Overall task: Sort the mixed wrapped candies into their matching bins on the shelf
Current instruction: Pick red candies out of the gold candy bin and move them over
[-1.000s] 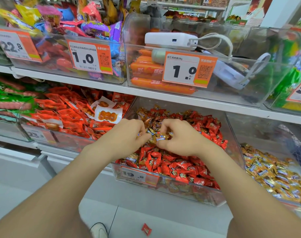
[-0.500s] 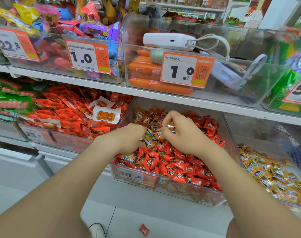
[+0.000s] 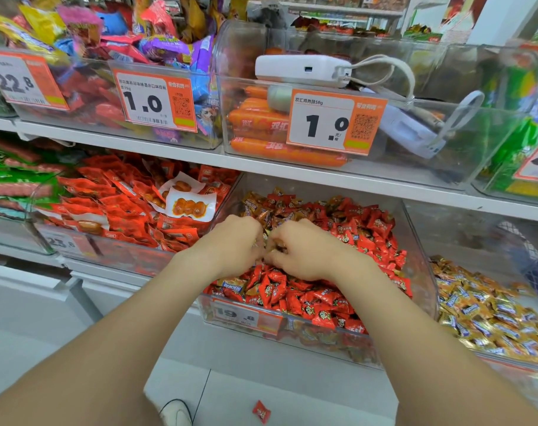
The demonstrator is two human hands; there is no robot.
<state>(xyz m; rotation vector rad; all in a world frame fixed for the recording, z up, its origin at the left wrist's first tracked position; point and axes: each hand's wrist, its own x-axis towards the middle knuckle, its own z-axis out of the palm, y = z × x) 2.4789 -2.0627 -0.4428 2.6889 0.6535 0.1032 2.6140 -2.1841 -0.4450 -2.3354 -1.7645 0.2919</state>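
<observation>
Picking step: L hand (image 3: pixel 234 244) & R hand (image 3: pixel 304 250), fingers curled, pinch stray gold candies (image 3: pixel 269 239) atop the red-candy bin (image 3: pixel 419 241); next move prob. needs a firm carry right to the gold bin (image 3: pixel 464 235) w/o drops.

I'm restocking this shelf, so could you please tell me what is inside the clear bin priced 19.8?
Mostly red wrapped candies, with gold-brown wrapped candies mixed in at the back left. The left hand and right hand cover the middle, hiding what lies beneath.
</observation>
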